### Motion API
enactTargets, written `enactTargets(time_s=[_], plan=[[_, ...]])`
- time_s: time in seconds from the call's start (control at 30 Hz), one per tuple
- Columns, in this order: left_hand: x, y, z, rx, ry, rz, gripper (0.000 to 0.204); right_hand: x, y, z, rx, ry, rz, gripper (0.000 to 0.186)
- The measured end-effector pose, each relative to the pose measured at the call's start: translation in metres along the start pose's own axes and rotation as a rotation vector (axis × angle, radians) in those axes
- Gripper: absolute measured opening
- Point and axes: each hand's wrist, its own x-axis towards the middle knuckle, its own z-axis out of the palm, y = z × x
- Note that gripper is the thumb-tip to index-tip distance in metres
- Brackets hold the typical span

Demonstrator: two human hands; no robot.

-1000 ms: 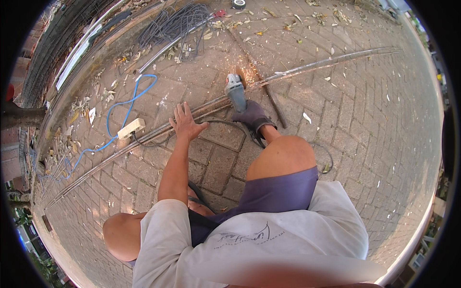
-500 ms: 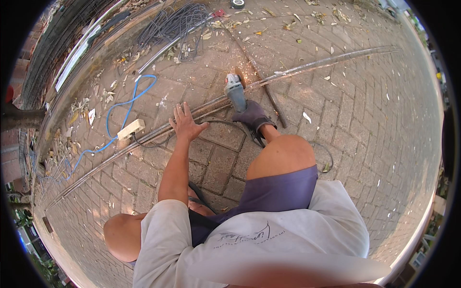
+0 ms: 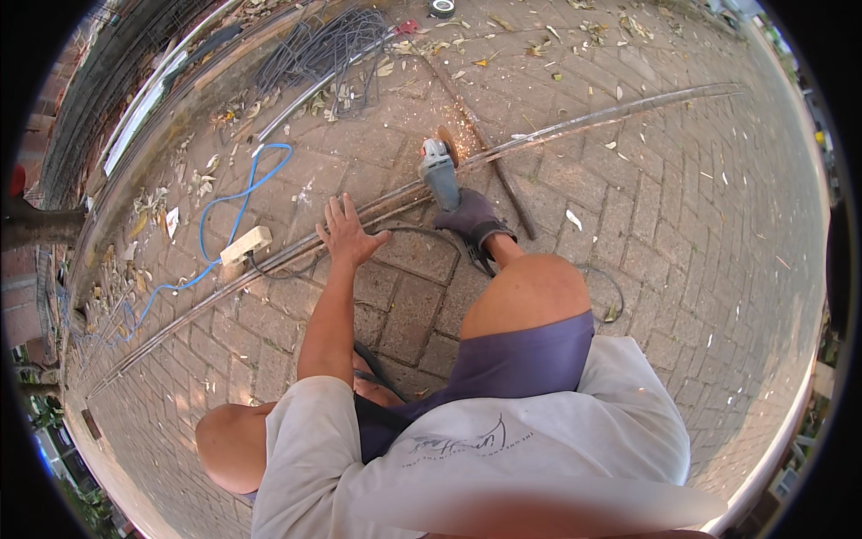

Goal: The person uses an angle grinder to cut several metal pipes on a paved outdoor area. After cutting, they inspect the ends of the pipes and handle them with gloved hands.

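My left hand (image 3: 350,235) is spread open, palm down, on the long metal bars (image 3: 593,116) lying diagonally across the pavers. My right hand (image 3: 467,218), in a dark glove, grips a blue-grey angle grinder (image 3: 441,180). The grinder's disc (image 3: 447,144) is at the bars near where a dark rusty rod (image 3: 512,198) lies crosswise beneath or against them; the exact contact is hard to make out. Small orange sparks scatter around the disc. A dark cord runs from near the grinder toward a cream power strip (image 3: 244,247) left of my left hand.
A blue cable (image 3: 215,202) loops at the left. Tangled dark wire pieces (image 3: 305,49) and a pale pipe (image 3: 283,124) lie at upper left, with a small round black-and-white object (image 3: 441,7) at the top. Dry leaves dot the pavers. My bent knees (image 3: 525,292) frame the lower view.
The spray of sparks by the disc is smaller than a second ago, though a little brighter than half a second ago. Both hands and the grinder have hardly moved.
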Motion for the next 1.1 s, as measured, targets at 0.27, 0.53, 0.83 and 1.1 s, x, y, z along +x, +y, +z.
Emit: enactTargets(time_s=[0.27,0.53,0.83,1.1], plan=[[-0.0016,0.0003,-0.0014,-0.006,0.0,-0.003,0.133,-0.0001,0.0052,0.0032,-0.012,0.047,-0.032,0.081],[-0.0024,0.0004,-0.0017,-0.01,-0.006,-0.01,0.134,0.0047,0.0042,0.0027,0.023,0.014,-0.038,0.082],[-0.0013,0.0004,0.0001,0.003,0.012,-0.003,0.134,0.0006,0.004,0.0005,0.001,-0.001,-0.021,0.073],[-0.0011,0.0004,-0.0004,-0.004,0.002,-0.001,0.135,0.0049,0.0056,0.0049,-0.006,0.026,-0.008,0.072]])
